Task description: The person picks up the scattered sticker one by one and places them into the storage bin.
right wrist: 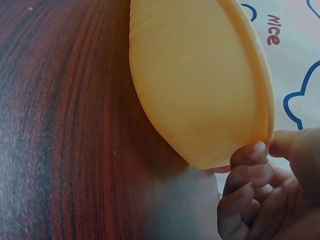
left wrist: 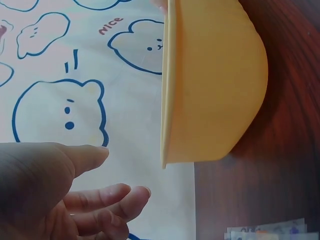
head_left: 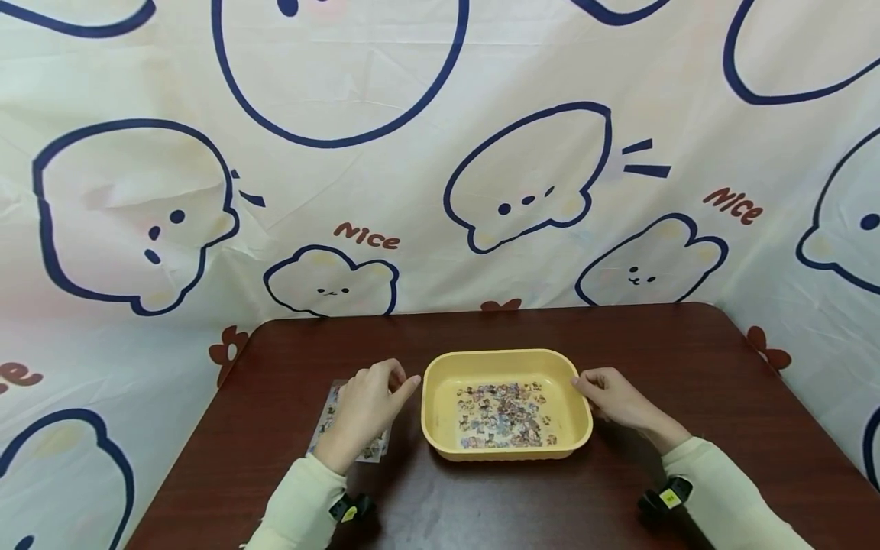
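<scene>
The right hand [head_left: 610, 393] is pinching the right edge of the yellow tray [head_left: 505, 454] on the bench [head_left: 522, 504], probably steadying its small pieces [head_left: 509, 416], while the left hand [head_left: 370, 402] is hovering just beside it, fingers [left wrist: 134, 203] apart.

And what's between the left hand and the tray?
Nothing: the left wrist view shows an open gap between the left hand and the tray, with only the patterned cloth behind it.

On the backdrop cloth [head_left: 426, 183] I can read a brown "Nice" [head_left: 367, 236] behind the yellow tray [head_left: 498, 369], to its left, and another "Nice" [head_left: 732, 206] behind it, to its right (a lettering fragment [head_left: 24, 373], far left of the tray, ends in "e").
</scene>
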A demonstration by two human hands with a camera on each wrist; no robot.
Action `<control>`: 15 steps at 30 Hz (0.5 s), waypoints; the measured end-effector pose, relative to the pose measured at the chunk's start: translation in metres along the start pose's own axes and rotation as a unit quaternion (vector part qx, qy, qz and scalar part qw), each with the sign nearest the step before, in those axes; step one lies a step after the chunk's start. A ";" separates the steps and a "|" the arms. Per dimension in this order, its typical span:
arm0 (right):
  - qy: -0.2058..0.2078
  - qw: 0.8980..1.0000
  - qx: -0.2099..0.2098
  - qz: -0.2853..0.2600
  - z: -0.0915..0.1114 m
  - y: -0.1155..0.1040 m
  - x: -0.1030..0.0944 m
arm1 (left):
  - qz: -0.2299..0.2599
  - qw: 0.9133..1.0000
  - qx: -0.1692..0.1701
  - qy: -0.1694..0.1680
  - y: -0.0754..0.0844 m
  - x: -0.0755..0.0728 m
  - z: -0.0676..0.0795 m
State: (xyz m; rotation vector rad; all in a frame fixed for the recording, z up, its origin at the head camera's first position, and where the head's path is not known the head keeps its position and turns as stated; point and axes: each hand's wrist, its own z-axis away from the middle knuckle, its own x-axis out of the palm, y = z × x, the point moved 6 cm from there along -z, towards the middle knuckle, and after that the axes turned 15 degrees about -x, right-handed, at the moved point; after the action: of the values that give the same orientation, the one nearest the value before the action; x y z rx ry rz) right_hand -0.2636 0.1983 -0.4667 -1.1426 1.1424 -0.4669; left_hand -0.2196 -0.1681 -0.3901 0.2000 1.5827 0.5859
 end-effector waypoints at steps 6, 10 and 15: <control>0.003 1.000 0.002 0.003 0.000 -0.001 -0.001 | 0.000 1.000 -0.003 0.006 -0.006 -0.004 -0.001; 0.003 1.000 0.004 0.004 0.001 -0.001 -0.001 | -0.009 1.000 -0.009 0.005 -0.011 -0.006 -0.001; 0.003 1.000 0.001 0.009 0.000 -0.001 -0.001 | -0.012 1.000 -0.016 0.011 -0.019 -0.009 -0.003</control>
State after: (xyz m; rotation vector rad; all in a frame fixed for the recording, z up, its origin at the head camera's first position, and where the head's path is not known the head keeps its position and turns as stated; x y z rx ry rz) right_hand -0.2633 0.1989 -0.4655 -1.1287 1.1551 -0.4582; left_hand -0.2170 -0.1885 -0.3915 0.1510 1.5939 0.5968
